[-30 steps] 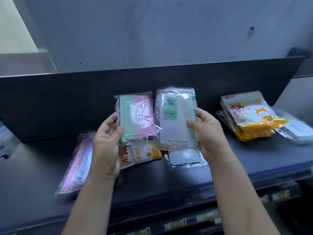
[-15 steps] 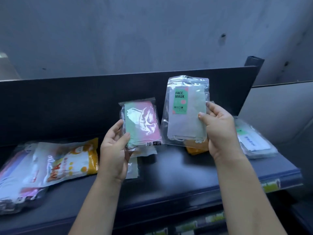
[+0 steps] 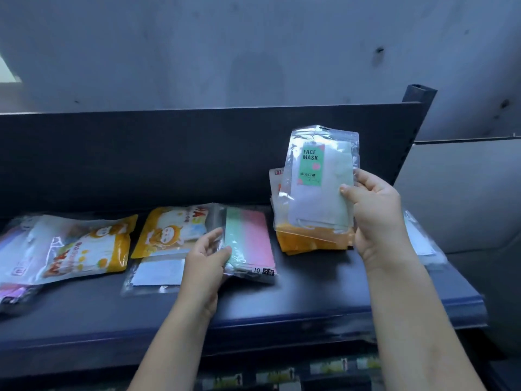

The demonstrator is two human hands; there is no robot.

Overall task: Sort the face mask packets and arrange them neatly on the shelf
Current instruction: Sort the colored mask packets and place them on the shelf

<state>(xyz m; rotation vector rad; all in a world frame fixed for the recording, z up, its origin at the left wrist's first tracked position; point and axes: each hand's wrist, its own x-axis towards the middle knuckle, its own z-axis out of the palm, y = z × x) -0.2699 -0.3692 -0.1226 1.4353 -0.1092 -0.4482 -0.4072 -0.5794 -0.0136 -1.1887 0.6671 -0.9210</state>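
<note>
My right hand (image 3: 376, 213) holds a clear packet with a green FACE MASK label (image 3: 315, 182) upright above a stack of orange packets (image 3: 307, 241) at the shelf's right. My left hand (image 3: 207, 259) grips the left edge of a green-and-pink mask packet (image 3: 251, 241), which lies low over the dark shelf (image 3: 282, 303) near its middle. Two orange cartoon packets lie to the left, one (image 3: 172, 230) beside my left hand and one (image 3: 81, 249) further left. A clear packet of white masks (image 3: 158, 273) lies beneath the nearer one.
Pink and purple packets (image 3: 14, 292) sit at the far left edge. A clear packet (image 3: 423, 244) lies at the shelf's right end, behind my right wrist. A dark back panel (image 3: 169, 153) rises behind the shelf. Price labels (image 3: 282, 375) line the rail below.
My left hand has lowered the green-and-pink packet from upright down to the shelf's middle. My right hand has carried the FACE MASK packet rightward over the orange stack. The view has shifted right.
</note>
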